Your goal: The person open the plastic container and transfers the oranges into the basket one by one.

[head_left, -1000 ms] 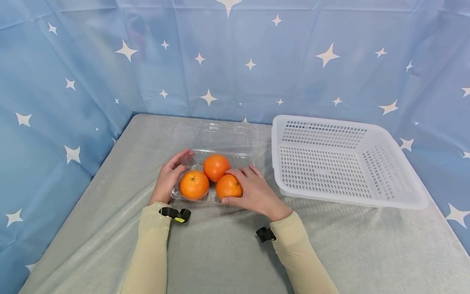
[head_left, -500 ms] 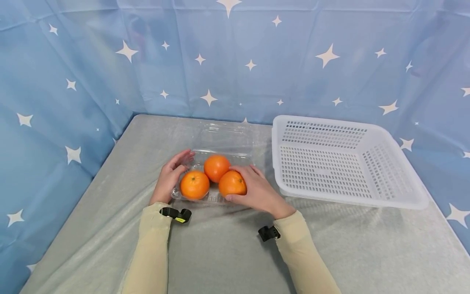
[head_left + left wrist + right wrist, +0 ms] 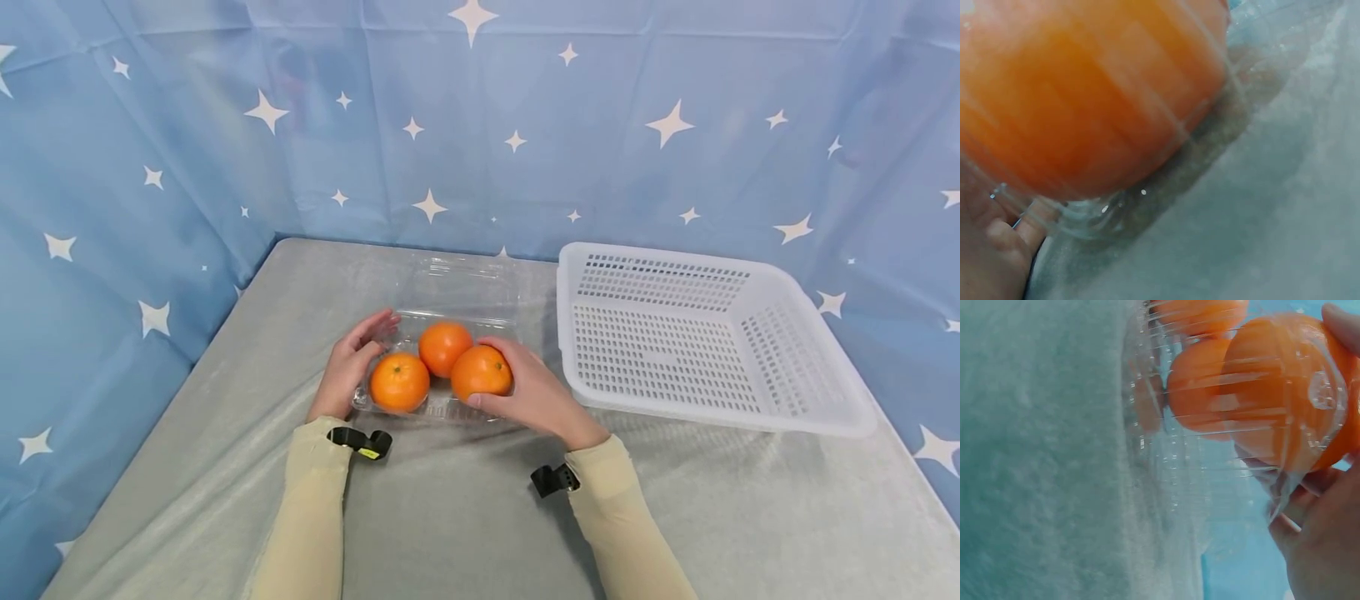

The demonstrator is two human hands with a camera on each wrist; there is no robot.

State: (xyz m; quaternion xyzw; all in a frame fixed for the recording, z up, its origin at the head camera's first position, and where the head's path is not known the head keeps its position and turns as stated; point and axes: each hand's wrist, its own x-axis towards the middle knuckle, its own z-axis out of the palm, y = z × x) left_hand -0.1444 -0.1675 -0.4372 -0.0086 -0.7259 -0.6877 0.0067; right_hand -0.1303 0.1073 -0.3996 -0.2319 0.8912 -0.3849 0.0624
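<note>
Three oranges are at the clear plastic clamshell box (image 3: pixel 437 411), whose hinged lid (image 3: pixel 457 287) lies folded back. My right hand (image 3: pixel 536 396) grips the right-hand orange (image 3: pixel 478 372), thumb on its near side and fingers behind it. In the right wrist view this orange (image 3: pixel 1272 387) shows partly through the clear wall. The back orange (image 3: pixel 444 348) and the left orange (image 3: pixel 400 382) sit in the box. My left hand (image 3: pixel 347 367) holds the box's left end, thumb and fingers around the corner beside the left orange. The left wrist view shows an orange (image 3: pixel 1085 94) large through the plastic.
A white perforated plastic basket (image 3: pixel 660 408) stands to the right of the box on the grey cloth-covered table (image 3: pixel 450 517). A blue curtain with white stars (image 3: pixel 525 183) hangs behind and along the sides.
My right hand has shifted a little right and raised the right-hand orange slightly, turning its stem end rightward. The left hand stays at the box's left end. The head view has tipped up slightly.
</note>
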